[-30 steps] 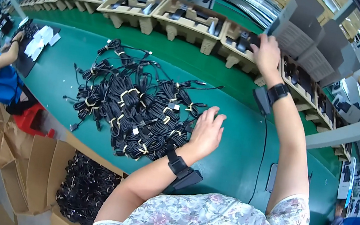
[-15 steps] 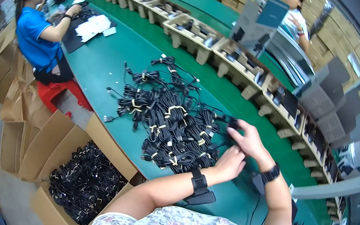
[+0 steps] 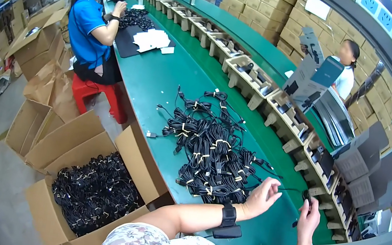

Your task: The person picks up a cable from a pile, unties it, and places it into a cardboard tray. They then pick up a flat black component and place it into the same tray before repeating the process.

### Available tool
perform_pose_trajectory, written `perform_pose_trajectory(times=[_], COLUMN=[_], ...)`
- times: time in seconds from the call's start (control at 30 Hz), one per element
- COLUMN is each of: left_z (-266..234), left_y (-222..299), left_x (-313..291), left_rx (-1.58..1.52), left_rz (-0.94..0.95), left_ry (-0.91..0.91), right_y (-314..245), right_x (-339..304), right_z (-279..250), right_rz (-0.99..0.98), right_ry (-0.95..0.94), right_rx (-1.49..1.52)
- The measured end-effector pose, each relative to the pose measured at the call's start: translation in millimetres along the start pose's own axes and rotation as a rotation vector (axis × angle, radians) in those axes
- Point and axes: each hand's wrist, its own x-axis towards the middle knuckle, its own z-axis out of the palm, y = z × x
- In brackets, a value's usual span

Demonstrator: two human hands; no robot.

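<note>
Head view shows a big pile [image 3: 210, 158] of black cables, tied with pale bands, on a green table [image 3: 181, 71]. The right hand [image 3: 310, 217] is to the right of the pile and well apart from it. Its thumb and fingers are closed on a black cable [image 3: 306, 195]. A thin part of that cable runs left, toward the pile. The left hand [image 3: 262, 198] is near the right edge of the pile, palm turned in, fingers bent. The thin cable goes close by its fingertips, but I cannot tell if they pinch it. Each wrist has a black strap [image 3: 229, 214].

Past the pile, up and to the right, is a row of tan trays [image 3: 244, 82] with dark parts inside. Down and left of the pile is an open box [image 3: 50, 212], full of more black cables [image 3: 93, 193]. Up and left of the pile, a person [image 3: 90, 27] in blue sits on a red stool [image 3: 115, 104], near white papers [image 3: 152, 41].
</note>
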Motion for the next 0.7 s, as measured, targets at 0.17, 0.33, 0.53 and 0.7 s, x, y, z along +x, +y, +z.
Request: perform_pose_trajectory(times=[0.17,0.33,0.53,0.7], left_z=[-4,3,13,-2], left_y=[14,-16,-3,1], left_x=[-2,0,-14,-7], left_rx=[0.13,-0.051,-0.894,-0.659], left_rz=[0.418,0.042,-0.555,-0.679], left_ry=[-0.018,-0.553,-0.924,-0.975], right_y=[-8,-37,6,-49], right_x=[-23,-27,-28,-22], right_z=[-29,-20,31,3], right_rz=[0.058,0.211,0.088,-0.594], right_ry=[-0.272,-0.147,-0.115,-0.023], right_rx=[0.438,0.845,0.455,-0.133])
